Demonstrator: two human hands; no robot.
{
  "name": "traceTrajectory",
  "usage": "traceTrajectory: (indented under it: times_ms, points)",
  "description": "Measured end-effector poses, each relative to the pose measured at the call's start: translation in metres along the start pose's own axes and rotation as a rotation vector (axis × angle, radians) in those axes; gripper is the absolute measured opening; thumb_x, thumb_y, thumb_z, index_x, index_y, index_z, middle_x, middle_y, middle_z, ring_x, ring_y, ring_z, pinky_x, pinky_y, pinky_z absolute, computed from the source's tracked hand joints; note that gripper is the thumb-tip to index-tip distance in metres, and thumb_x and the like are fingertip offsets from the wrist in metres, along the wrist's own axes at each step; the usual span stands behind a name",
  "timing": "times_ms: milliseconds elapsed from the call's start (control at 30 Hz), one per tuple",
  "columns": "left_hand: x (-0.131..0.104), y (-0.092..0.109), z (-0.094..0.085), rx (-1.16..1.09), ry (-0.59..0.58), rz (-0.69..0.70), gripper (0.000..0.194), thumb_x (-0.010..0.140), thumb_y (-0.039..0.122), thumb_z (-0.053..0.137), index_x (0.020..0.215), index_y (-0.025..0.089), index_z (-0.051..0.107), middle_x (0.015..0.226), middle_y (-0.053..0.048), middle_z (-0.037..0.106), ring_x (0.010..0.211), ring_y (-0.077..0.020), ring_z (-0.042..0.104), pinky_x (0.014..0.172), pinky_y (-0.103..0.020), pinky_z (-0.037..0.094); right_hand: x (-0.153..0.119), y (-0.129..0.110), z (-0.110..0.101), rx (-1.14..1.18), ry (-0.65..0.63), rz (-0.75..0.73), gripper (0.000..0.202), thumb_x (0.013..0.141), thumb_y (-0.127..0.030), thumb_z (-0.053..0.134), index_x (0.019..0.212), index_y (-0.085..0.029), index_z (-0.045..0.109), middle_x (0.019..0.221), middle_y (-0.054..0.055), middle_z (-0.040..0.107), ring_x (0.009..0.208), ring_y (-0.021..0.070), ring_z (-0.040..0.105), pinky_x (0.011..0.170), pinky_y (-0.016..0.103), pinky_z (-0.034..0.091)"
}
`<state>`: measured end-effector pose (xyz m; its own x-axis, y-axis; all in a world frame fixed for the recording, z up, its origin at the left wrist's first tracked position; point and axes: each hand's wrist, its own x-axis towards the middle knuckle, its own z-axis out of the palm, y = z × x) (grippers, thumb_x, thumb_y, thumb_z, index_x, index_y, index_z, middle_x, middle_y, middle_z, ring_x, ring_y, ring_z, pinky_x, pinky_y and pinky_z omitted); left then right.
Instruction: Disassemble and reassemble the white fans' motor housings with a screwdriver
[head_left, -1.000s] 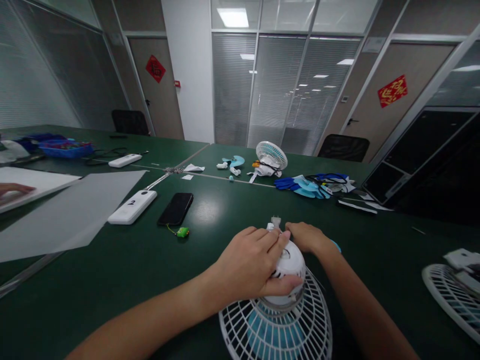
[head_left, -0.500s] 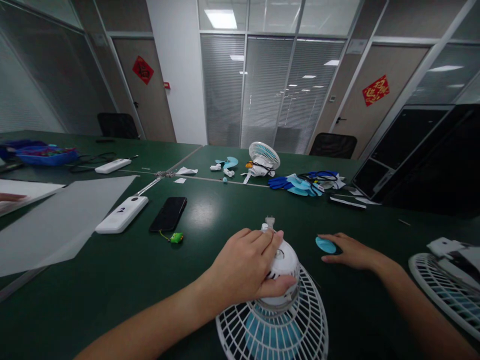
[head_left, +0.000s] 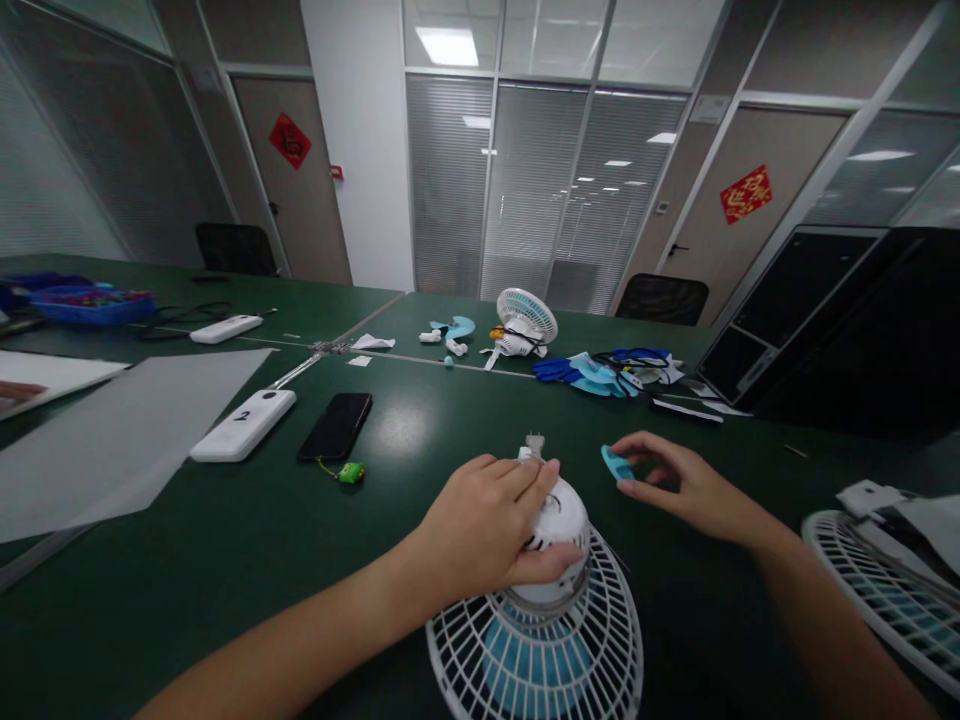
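Observation:
My left hand (head_left: 487,525) is wrapped over the white motor housing of a small fan (head_left: 536,650), which lies grille down at the table's near side. Pale blue blades show through the white grille. Between the thumb and fingers of my right hand (head_left: 686,485) is a small light blue disc (head_left: 617,463), held tilted just above the table to the right of the fan. Beyond the housing a plug (head_left: 535,442) sticks out. How the far side of the housing looks is hidden under my left fingers.
Another fan (head_left: 885,590) lies at the right edge. At the back stand a third fan (head_left: 525,320), a loose blue blade (head_left: 456,328) and a pile of blue gloves (head_left: 592,374). To the left are a phone (head_left: 337,425), a white power bank (head_left: 246,425) and a translucent sheet (head_left: 112,440).
My right hand has lifted the blue disc off the table and brought it left, closer to the fan; the disc is now tilted. My left hand keeps its hold on the fan.

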<state>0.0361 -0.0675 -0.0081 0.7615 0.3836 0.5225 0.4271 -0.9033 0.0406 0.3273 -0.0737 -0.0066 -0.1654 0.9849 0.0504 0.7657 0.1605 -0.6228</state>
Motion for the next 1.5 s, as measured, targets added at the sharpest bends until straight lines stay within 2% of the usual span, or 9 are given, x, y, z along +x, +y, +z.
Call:
traceTrajectory:
  times_ms: [67, 167, 300, 467, 633, 867, 1133, 1367, 1500]
  points:
    - [0.001, 0.000, -0.001, -0.032, -0.005, -0.027, 0.065, 0.094, 0.057, 0.047, 0.128, 0.002, 0.056, 0.122, -0.020, 0.068, 0.101, -0.0315, 0.069, 0.081, -0.046, 0.056, 0.000, -0.035, -0.001, 0.153, 0.000, -0.186, 0.042, 0.081, -0.048, 0.068, 0.115, -0.022, 0.061, 0.122, 0.010, 0.060, 0.112, 0.0256, 0.058, 0.084, 0.035, 0.052]
    - [0.003, 0.002, -0.004, -0.130, -0.034, -0.108, 0.055, 0.089, 0.055, 0.056, 0.119, 0.010, 0.062, 0.116, -0.015, 0.070, 0.098, -0.0304, 0.069, 0.082, -0.045, 0.056, -0.001, -0.079, 0.001, 0.157, -0.145, -0.402, 0.040, 0.080, -0.042, 0.074, 0.113, -0.023, 0.064, 0.122, 0.008, 0.059, 0.112, 0.0232, 0.058, 0.086, 0.032, 0.050]
    - [0.003, 0.001, -0.007, -0.320, -0.056, -0.222, 0.042, 0.084, 0.053, 0.065, 0.105, 0.016, 0.064, 0.105, -0.007, 0.072, 0.096, -0.0260, 0.068, 0.084, -0.040, 0.054, 0.000, -0.103, 0.007, 0.090, -0.224, -0.436, 0.036, 0.076, -0.041, 0.079, 0.104, -0.023, 0.067, 0.117, 0.006, 0.060, 0.107, 0.0211, 0.058, 0.084, 0.030, 0.049]
    - [0.001, -0.003, -0.009, -0.485, -0.037, -0.341, 0.064, 0.071, 0.055, 0.079, 0.119, 0.020, 0.053, 0.112, -0.005, 0.068, 0.096, -0.0243, 0.067, 0.080, -0.039, 0.055, 0.001, -0.096, 0.007, 0.073, -0.230, -0.372, 0.037, 0.077, -0.047, 0.077, 0.105, -0.024, 0.070, 0.119, 0.006, 0.060, 0.107, 0.0215, 0.058, 0.085, 0.032, 0.050]
    - [0.000, -0.003, -0.008, -0.510, -0.043, -0.353, 0.065, 0.071, 0.051, 0.080, 0.119, 0.020, 0.051, 0.114, -0.006, 0.067, 0.098, -0.0245, 0.067, 0.082, -0.040, 0.055, 0.004, -0.092, 0.008, 0.102, -0.245, -0.403, 0.040, 0.077, -0.050, 0.076, 0.107, -0.025, 0.072, 0.118, 0.006, 0.061, 0.110, 0.0224, 0.058, 0.096, 0.037, 0.047]
    - [-0.001, -0.003, -0.007, -0.554, -0.023, -0.348, 0.070, 0.069, 0.048, 0.083, 0.123, 0.020, 0.047, 0.121, -0.009, 0.066, 0.106, -0.0280, 0.066, 0.088, -0.046, 0.054, 0.006, -0.090, 0.010, 0.190, -0.234, -0.465, 0.037, 0.077, -0.046, 0.077, 0.105, -0.022, 0.071, 0.113, 0.007, 0.064, 0.107, 0.0211, 0.061, 0.092, 0.035, 0.050]
    - [0.000, -0.003, -0.010, -0.565, -0.054, -0.357, 0.078, 0.070, 0.049, 0.081, 0.130, 0.019, 0.041, 0.123, -0.012, 0.067, 0.107, -0.0291, 0.067, 0.089, -0.046, 0.054, 0.006, -0.093, 0.013, 0.125, -0.226, -0.453, 0.036, 0.080, -0.046, 0.075, 0.109, -0.024, 0.071, 0.121, 0.007, 0.062, 0.114, 0.0229, 0.058, 0.098, 0.038, 0.047]
    - [-0.001, -0.004, -0.010, -0.535, -0.047, -0.354, 0.078, 0.071, 0.051, 0.080, 0.130, 0.021, 0.041, 0.117, -0.009, 0.068, 0.101, -0.0274, 0.068, 0.083, -0.042, 0.055, 0.004, -0.090, 0.011, 0.097, -0.239, -0.541, 0.043, 0.085, -0.040, 0.071, 0.125, -0.026, 0.065, 0.131, 0.008, 0.062, 0.124, 0.0236, 0.055, 0.104, 0.040, 0.045]
    - [0.001, -0.003, -0.010, -0.550, -0.043, -0.354, 0.078, 0.070, 0.049, 0.082, 0.130, 0.020, 0.041, 0.117, -0.010, 0.068, 0.101, -0.0294, 0.068, 0.083, -0.045, 0.055, 0.004, -0.091, 0.011, 0.080, -0.207, -0.553, 0.042, 0.085, -0.038, 0.070, 0.125, -0.025, 0.065, 0.132, 0.009, 0.061, 0.124, 0.0248, 0.056, 0.104, 0.041, 0.045]
